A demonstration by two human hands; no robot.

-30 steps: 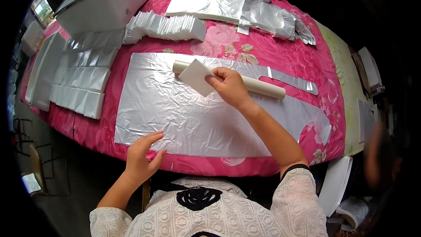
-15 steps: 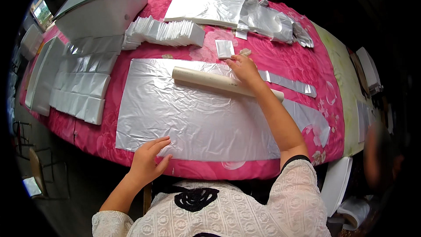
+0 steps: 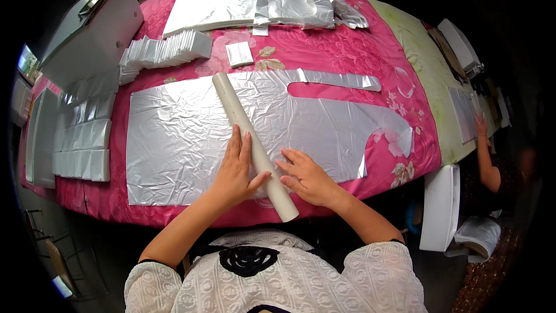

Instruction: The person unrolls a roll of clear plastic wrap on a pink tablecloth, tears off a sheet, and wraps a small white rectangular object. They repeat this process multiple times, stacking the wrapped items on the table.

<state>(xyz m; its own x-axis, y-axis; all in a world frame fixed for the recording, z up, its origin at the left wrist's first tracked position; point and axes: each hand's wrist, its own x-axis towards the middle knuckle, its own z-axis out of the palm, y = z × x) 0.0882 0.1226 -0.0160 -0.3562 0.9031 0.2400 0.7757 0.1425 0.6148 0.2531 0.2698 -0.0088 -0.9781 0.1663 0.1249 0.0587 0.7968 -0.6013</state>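
A thin silvery plastic apron (image 3: 174, 139) lies spread flat over the pink cloth before me, its neck and strap end to the right. A long cream-coloured tube (image 3: 243, 119) lies slanted across it, its near end close to my body. My left hand (image 3: 234, 168) rests against the tube with fingers stretched and thumb apart, not wrapped round it. Just right of the tube, my right hand (image 3: 310, 178) is open, fingers spread and empty. A small folded silvery packet (image 3: 239, 54) lies beyond the apron.
A row of folded packets (image 3: 165, 49) stands beside a white box (image 3: 95, 37). More packets (image 3: 84, 133) lie at left. Stacked silvery aprons (image 3: 214, 6) lie at the far side. At right, another person's hand (image 3: 480, 124) touches the pale green cloth's edge, near a white foam block (image 3: 440, 208).
The tube has swung from lying crosswise to pointing toward me. My right hand has come back from the packet to the tube, and my left has moved up onto it. The view has shifted.
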